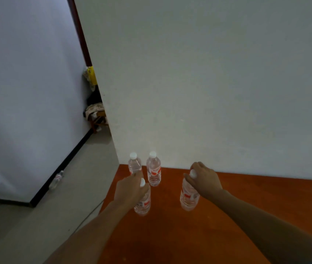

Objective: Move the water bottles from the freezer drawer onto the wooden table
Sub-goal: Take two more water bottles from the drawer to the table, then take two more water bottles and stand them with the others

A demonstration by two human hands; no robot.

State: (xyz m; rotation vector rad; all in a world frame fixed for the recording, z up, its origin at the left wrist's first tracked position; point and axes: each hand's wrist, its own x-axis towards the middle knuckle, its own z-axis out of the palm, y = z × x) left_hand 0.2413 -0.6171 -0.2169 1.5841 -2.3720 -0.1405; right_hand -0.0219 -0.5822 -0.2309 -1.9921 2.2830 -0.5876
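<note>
Several clear water bottles with white caps and red labels stand upright on the wooden table [189, 235]. My left hand [130, 189] grips the neck of one bottle [143, 203] near the table's left edge. My right hand [204, 178] grips the top of another bottle [188, 197] to the right. Two more bottles, one [134, 164] and the other [153, 171], stand free behind my left hand, close to the white wall. The freezer drawer is out of view.
The white wall [208, 82] runs along the table's far edge. Left of the table lies grey floor [56, 216]. A bottle [56, 181] lies on the floor by the other wall's black skirting. Clutter [94, 113] sits in the far corner.
</note>
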